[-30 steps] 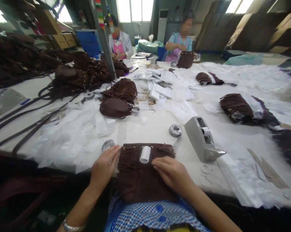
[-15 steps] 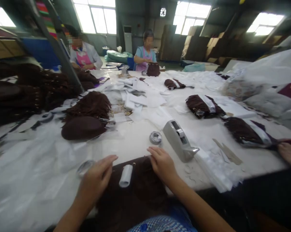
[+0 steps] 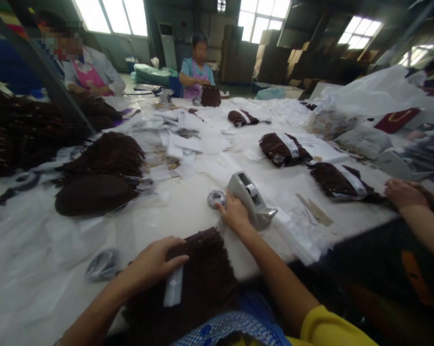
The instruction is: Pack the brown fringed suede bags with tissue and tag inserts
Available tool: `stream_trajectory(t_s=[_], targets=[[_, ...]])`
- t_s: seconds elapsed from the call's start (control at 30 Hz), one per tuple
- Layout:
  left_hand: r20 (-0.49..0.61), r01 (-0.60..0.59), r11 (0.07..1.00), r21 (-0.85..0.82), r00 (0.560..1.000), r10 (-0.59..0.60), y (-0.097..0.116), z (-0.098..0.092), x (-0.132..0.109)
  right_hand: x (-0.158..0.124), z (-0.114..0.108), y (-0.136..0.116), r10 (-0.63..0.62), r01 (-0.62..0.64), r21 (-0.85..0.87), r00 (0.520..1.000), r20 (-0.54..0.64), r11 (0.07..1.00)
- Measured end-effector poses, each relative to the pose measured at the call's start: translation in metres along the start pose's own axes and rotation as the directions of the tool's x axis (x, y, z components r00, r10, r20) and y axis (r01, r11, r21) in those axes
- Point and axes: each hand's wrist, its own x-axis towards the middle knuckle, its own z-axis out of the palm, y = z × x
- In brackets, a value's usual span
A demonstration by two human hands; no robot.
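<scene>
At the near edge of the counter (image 3: 184,202), a dark brown fringed bag (image 3: 217,269) lies just in front of the person's body, with a white roll (image 3: 174,288) on top. The left hand (image 3: 159,262) rests over the bag, its fingers stretched out and open, the thumb apart and just beside the roll, whose upper part it hides. The right hand (image 3: 236,211) reaches past the bag to the grey tape dispenser (image 3: 260,216); its fingers are slightly bent between that and a coiled strap (image 3: 216,198), and whether they grip anything I cannot tell. Left of the bag sits a second coil (image 3: 103,264), blurred. Farther left lies a round-ended brown bag (image 3: 94,194) among clear plastic. On the right, a co-worker's hands (image 3: 406,194) are close to a banded brown bag (image 3: 337,181), and white sheets (image 3: 184,144) are heaped mid-counter.
</scene>
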Motion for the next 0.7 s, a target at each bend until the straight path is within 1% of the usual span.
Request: stream_trajectory(t_s=[0.07, 0.13, 0.23, 0.3, 0.37, 0.43, 0.5, 0.6, 0.63, 0.67, 0.7], targets=[[0.022, 0.022, 1.0, 0.017, 1.0, -0.023, 0.003, 0.003, -0.005, 0.011, -0.003, -0.009, 0.027, -0.026, -0.032, 0.998, 0.059, 0.999], [0.027, 0.045, 0.997, 0.06, 0.999, -0.047, 0.008, 0.006, -0.01, 0.02, -0.006, -0.016, 0.009, -0.004, -0.043, 0.993, 0.116, 0.999], [-0.012, 0.06, 0.989, 0.133, 0.998, -0.059, 0.016, 0.011, -0.016, 0.027, -0.008, -0.018, -0.072, 0.073, 0.002, 0.984, 0.164, 0.997], [-0.046, 0.064, 0.986, 0.155, 0.997, -0.057, 0.021, 0.014, -0.019, 0.029, -0.009, -0.017, -0.142, 0.13, 0.084, 0.977, 0.158, 0.988], [-0.061, 0.055, 0.987, 0.15, 0.997, -0.046, 0.025, 0.015, -0.024, 0.028, -0.01, -0.016, -0.249, 0.222, 0.192, 0.96, 0.126, 0.956], [-0.048, 0.023, 0.993, 0.118, 0.999, -0.018, 0.03, 0.014, -0.029, 0.024, -0.015, -0.019, -0.396, 0.354, 0.297, 0.913, 0.094, 0.887], [-0.01, -0.016, 0.997, 0.077, 1.0, 0.017, 0.035, 0.01, -0.035, 0.018, -0.024, -0.027, -0.524, 0.461, 0.409, 0.851, 0.048, 0.787], [0.054, -0.081, 0.995, 0.066, 0.996, 0.077, 0.041, 0.006, -0.041, 0.006, -0.041, -0.046, -0.629, 0.522, 0.584, 0.777, -0.026, 0.622], [0.067, -0.099, 0.992, 0.081, 0.993, 0.093, 0.043, 0.005, -0.042, 0.002, -0.045, -0.053, -0.668, 0.536, 0.623, 0.744, -0.029, 0.57], [0.082, -0.107, 0.989, 0.102, 0.992, 0.099, 0.045, 0.006, -0.044, -0.002, -0.049, -0.059, -0.716, 0.551, 0.65, 0.698, -0.015, 0.523], [0.102, -0.103, 0.987, 0.126, 0.991, 0.09, 0.047, 0.006, -0.045, -0.006, -0.052, -0.065, -0.768, 0.567, 0.666, 0.64, 0.016, 0.486]])
